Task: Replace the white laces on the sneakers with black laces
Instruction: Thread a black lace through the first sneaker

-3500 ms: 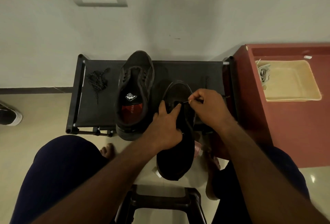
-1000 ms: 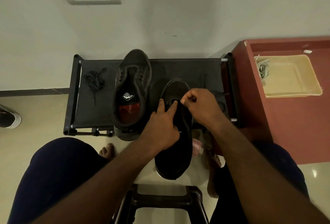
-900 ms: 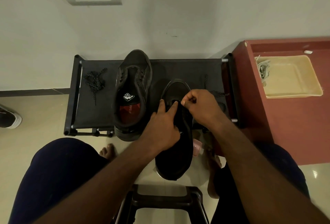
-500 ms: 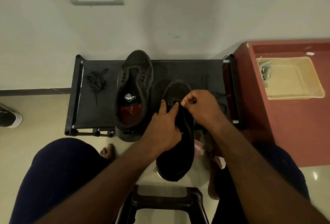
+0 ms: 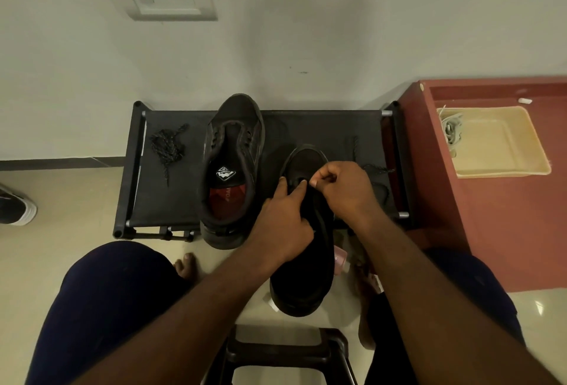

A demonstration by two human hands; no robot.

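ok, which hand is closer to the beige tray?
Right. The right hand pinches the lace at the sneaker, on the tray's side; the left hand holds the sneaker, farther from the tray.

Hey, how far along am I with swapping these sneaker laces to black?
Done: the white laces lie in the tray. In hand: your right hand pinches a black lace at the front eyelets of the near sneaker while your left hand holds it. Left: most of that lacing, and the far sneaker, eyelets seemingly bare, with the spare black lace bundled on the rack.
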